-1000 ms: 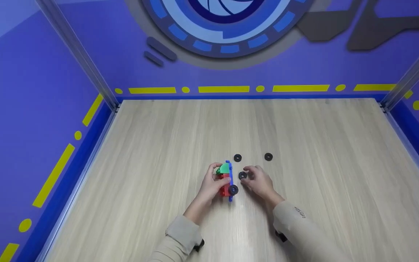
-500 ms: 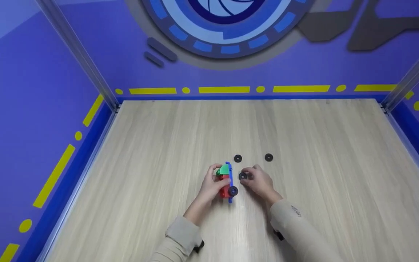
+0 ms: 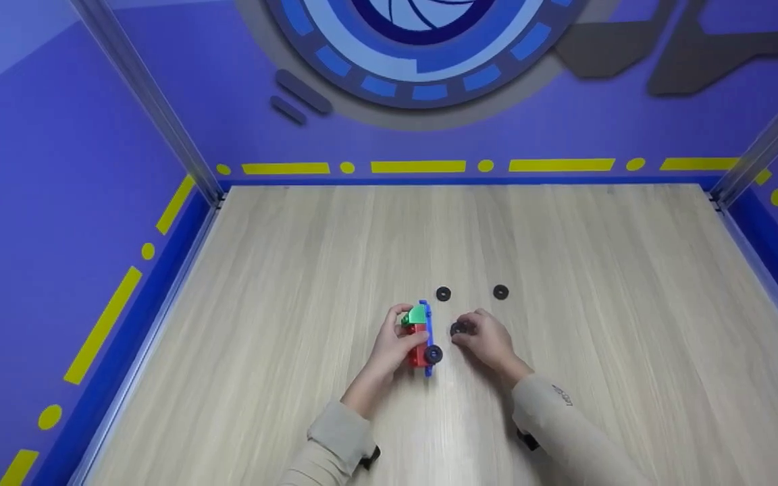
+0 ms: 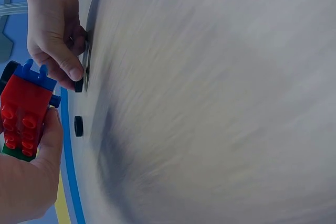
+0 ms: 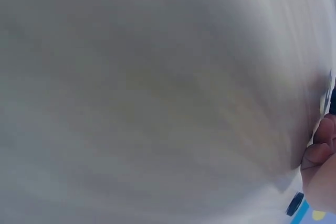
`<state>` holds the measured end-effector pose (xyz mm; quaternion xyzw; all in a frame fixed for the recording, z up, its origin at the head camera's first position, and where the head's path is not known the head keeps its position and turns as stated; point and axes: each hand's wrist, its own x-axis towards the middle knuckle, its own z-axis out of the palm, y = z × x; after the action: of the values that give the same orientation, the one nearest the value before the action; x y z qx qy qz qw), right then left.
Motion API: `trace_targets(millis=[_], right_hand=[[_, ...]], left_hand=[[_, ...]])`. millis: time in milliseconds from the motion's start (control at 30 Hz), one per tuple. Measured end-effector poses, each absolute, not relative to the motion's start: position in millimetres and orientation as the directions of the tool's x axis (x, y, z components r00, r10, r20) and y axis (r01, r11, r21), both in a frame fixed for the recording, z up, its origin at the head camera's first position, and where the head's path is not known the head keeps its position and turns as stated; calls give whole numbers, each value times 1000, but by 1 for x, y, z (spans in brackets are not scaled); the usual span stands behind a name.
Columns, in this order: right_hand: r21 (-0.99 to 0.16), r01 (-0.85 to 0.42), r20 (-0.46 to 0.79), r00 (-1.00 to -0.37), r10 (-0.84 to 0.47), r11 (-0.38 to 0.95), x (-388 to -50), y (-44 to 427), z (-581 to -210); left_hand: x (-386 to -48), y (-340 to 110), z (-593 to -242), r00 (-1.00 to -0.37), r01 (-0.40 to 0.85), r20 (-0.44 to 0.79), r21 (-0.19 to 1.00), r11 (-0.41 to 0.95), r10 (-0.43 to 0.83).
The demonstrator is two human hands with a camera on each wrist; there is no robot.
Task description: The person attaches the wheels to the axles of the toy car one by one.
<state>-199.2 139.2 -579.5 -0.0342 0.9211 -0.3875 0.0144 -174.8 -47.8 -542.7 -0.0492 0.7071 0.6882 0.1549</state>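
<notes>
My left hand (image 3: pixel 392 343) grips a toy vehicle with a red block body (image 3: pixel 418 354), a green block (image 3: pixel 417 314) and a blue base (image 3: pixel 429 326). One black wheel (image 3: pixel 433 354) is on the base's near end. In the left wrist view, studs show on the red body (image 4: pixel 26 100). Just right of the vehicle, my right hand (image 3: pixel 487 339) pinches a loose black wheel (image 3: pixel 458 329) between thumb and fingers. The right wrist view shows only part of the right hand (image 5: pixel 320 171) at its edge.
Two loose black wheels lie beyond the hands on the wooden table (image 3: pixel 294 270), one (image 3: pixel 443 293) near the vehicle's far end, the other (image 3: pixel 500 291) further right. Blue panels with yellow marks stand along the back and sides.
My right hand has closed its fingers on the loose wheel and shifted slightly right with it, away from the vehicle. My left hand and the vehicle have hardly moved.
</notes>
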Motion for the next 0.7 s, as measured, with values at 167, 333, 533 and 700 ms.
trace_targets(millis=[167, 333, 533, 700], right_hand=[[-735, -34, -8, -998, -58, 677, -196, 144, -579], [-737, -64, 21, -997, -71, 673, -193, 148, -579], [-728, -90, 34, -995, -96, 680, -186, 150, -580], [-733, -110, 33, -991, -128, 671, -179, 150, -580]], left_hand=[[-172, -47, -531, -941, -303, -305, 952, 39, 145], [-165, -45, -514, -940, -305, -310, 951, 53, 141], [-162, -46, -511, -942, -288, -295, 955, 65, 160], [-167, -47, -525, -941, -290, -295, 955, 57, 167]])
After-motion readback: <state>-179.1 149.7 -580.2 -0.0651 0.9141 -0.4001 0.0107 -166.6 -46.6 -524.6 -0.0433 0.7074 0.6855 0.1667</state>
